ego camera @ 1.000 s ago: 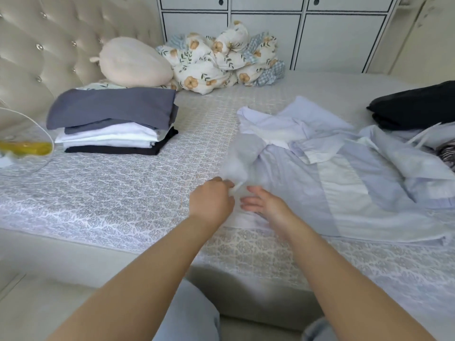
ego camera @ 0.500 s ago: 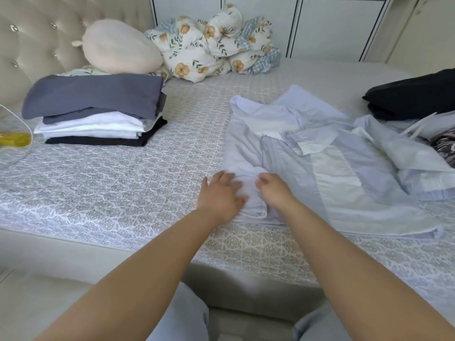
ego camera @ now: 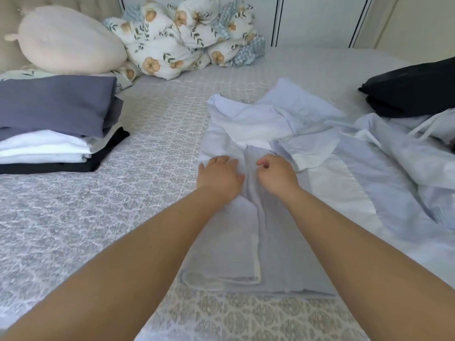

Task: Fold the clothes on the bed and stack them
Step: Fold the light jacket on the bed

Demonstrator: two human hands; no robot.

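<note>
Lying at the bed's [ego camera: 73, 230] six o'clock, the pale blue shirt [ego camera: 283, 254] takes both hands: left hand [ego camera: 219, 177] flat, fingers straight; right hand [ego camera: 277, 174] curled, pinching fabric. Folded stack [ego camera: 54, 124] at nine, black garment [ego camera: 413, 89] at two.

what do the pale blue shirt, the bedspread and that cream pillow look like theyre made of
Pale blue shirt: thin woven cloth, likely cotton or a blend; matte, creases sharply, lies flat under the left hand.
Bedspread: quilted fabric with a printed grey medallion pattern, puckered, with a slight sheen.
Cream pillow: soft stuffed plush, probably smooth knit; rounded, with no wrinkles.
</note>
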